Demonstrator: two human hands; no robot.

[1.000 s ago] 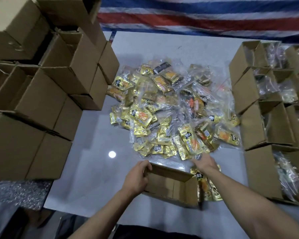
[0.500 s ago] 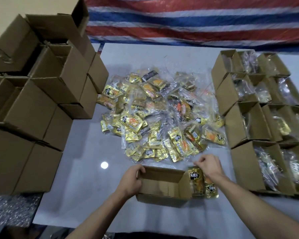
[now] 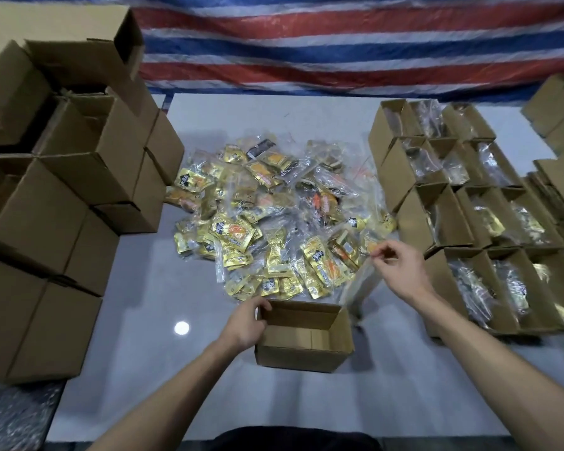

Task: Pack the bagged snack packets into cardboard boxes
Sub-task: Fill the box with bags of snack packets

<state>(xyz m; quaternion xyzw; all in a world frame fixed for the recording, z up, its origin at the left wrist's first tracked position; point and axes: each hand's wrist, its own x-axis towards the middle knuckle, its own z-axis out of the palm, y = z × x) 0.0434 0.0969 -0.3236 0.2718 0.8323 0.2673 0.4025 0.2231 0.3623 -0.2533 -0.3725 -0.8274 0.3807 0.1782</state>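
Left hand gripped the left wall of the open cardboard box standing on the grey table. Right hand pinched the top of a clear snack bag, blurred, hanging just beside the box's far right corner, before the packet pile.

Light is moderate and cool, coming from overhead: one round lamp reflection sits on the glossy table, and shadows beside the stacked boxes on the left are soft. Glare speckles the pile of snack bags and the plastic in the filled boxes on the right. The bag hanging from the right hand is smeared by motion blur, while wide-angle distortion bows the striped tarp and box edges near the borders.
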